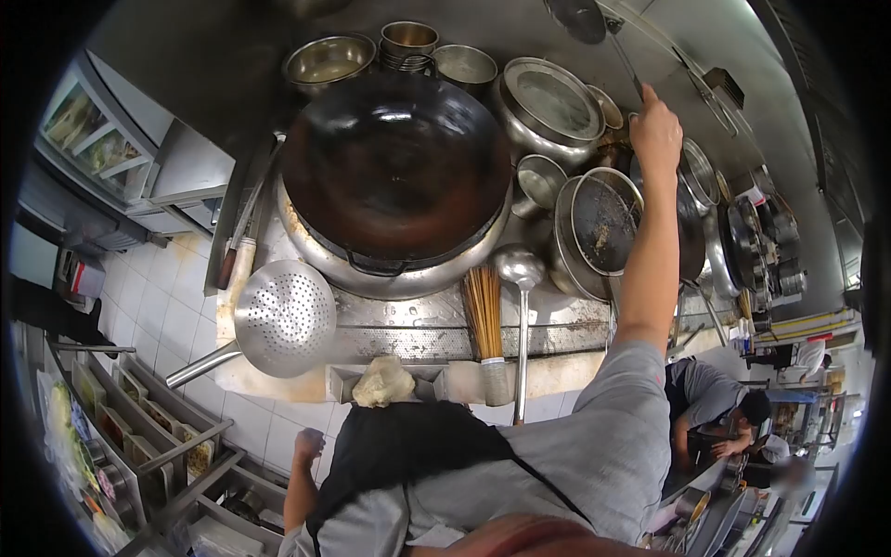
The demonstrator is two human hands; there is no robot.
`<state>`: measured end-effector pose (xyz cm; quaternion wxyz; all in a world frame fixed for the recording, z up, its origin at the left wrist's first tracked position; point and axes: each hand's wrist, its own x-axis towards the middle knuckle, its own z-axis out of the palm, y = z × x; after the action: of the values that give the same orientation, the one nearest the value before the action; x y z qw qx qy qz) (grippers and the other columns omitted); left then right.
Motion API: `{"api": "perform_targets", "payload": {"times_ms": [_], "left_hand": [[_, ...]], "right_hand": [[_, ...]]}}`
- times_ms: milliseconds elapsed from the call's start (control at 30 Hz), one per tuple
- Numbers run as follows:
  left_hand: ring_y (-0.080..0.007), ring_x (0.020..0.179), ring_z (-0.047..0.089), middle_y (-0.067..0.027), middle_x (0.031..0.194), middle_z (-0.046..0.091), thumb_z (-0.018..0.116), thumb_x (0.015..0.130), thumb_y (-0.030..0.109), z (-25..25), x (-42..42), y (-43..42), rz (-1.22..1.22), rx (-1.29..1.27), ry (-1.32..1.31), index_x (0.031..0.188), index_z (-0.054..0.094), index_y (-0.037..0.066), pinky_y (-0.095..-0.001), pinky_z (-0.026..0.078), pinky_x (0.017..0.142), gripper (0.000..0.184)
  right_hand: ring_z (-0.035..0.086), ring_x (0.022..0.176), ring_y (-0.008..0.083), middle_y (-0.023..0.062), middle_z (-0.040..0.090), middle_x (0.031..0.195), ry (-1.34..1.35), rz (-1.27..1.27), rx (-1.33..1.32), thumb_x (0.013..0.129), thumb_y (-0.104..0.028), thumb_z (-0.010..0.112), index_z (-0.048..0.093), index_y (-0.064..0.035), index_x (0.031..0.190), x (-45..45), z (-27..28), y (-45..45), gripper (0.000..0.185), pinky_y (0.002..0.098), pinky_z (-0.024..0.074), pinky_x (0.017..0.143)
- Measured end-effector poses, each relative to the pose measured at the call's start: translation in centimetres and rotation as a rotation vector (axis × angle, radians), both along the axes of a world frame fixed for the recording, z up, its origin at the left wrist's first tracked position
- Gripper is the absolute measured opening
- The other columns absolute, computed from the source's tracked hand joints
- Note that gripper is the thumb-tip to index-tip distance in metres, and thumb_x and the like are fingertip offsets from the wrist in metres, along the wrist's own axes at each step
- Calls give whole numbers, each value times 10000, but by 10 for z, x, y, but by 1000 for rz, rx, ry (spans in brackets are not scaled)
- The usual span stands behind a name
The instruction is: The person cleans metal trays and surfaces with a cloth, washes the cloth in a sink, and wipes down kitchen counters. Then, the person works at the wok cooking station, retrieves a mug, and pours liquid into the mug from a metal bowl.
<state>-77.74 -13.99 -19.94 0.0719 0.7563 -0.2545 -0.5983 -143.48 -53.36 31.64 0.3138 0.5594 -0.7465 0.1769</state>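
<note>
My right hand (656,130) is stretched up to the back wall. Its fingers are closed round the handle of a dark ladle (577,19), whose bowl is up by the wall rail. My left hand (308,446) hangs low at my side with curled fingers and nothing visible in it. A large dark wok (394,176) sits on the steel burner ring in front of me. Along the front edge lie a perforated skimmer (285,317), a bamboo wok brush (484,320) and a steel ladle (520,269). A strainer (603,223) with brown bits rests over a pot on the right.
Steel bowls (329,60) and a lidded pot (552,100) stand behind the wok. A crumpled cloth (383,382) lies at the front edge. Ingredient trays (111,418) are at the lower left. Another person (710,404) bends over a counter at the right.
</note>
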Motion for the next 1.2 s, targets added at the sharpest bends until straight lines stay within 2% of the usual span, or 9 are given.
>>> {"api": "perform_targets", "payload": {"times_ms": [167,300,433,500,567,667,700,867,1200], "left_hand": [[-167,533,577,-82,657,613,553,838,199,16,11,-38,-50,-120,-61,878,646,11,-319,457,430,214],[-155,534,583,-86,665,630,543,846,179,20,3,-57,-27,-222,-87,909,658,18,-304,456,440,207],[-163,551,600,-88,671,639,507,874,198,16,-7,-38,-96,-300,-65,938,661,15,-302,476,469,248],[-170,561,605,-96,678,644,506,876,198,22,-10,-18,-109,-336,-52,948,663,11,-301,485,487,255],[-175,566,605,-106,685,650,525,865,177,24,-9,6,-64,-257,-80,937,661,3,-307,491,496,232],[-180,541,595,-112,668,641,555,860,190,17,-13,30,-7,-150,-82,907,661,-10,-326,486,471,231],[-182,515,583,-114,651,632,574,854,205,2,-8,43,-10,-115,-73,885,655,-17,-336,475,446,238],[-185,502,578,-106,632,622,564,825,156,20,-6,36,-201,-26,-73,750,639,-6,-321,470,414,194],[-151,531,589,-87,656,642,547,818,73,26,10,-52,-18,-315,-70,925,662,3,-287,456,439,172]], "right_hand": [[669,903,405,244,682,903,-47,-165,203,844,-92,525,620,-30,1076,-25,-37,12,258,487,540,783],[665,986,379,220,676,1057,-83,-241,350,952,-144,417,628,-7,1051,-71,-101,-47,270,463,546,817],[681,973,355,213,693,988,-153,-166,426,903,-139,496,648,17,974,-111,-144,-96,229,444,545,805],[700,710,287,180,675,753,-373,-194,601,867,-114,530,651,-9,877,-144,-146,-135,160,414,550,603],[523,433,146,82,556,562,-1010,-222,697,875,-121,546,601,-68,754,-179,-143,-162,142,303,396,369],[306,363,49,7,473,526,-1344,-264,914,903,-157,559,524,-114,690,-203,-130,-145,221,218,205,305],[261,381,14,-23,452,525,-1515,-127,651,929,-183,548,516,-122,705,-175,-127,-115,234,187,166,314],[343,419,48,16,501,617,-1970,71,224,947,-66,480,520,-65,918,-133,-162,-73,50,172,213,319],[380,442,28,36,498,684,-2449,353,68,984,-86,406,444,-22,868,-70,-87,-37,138,142,262,299]]}}
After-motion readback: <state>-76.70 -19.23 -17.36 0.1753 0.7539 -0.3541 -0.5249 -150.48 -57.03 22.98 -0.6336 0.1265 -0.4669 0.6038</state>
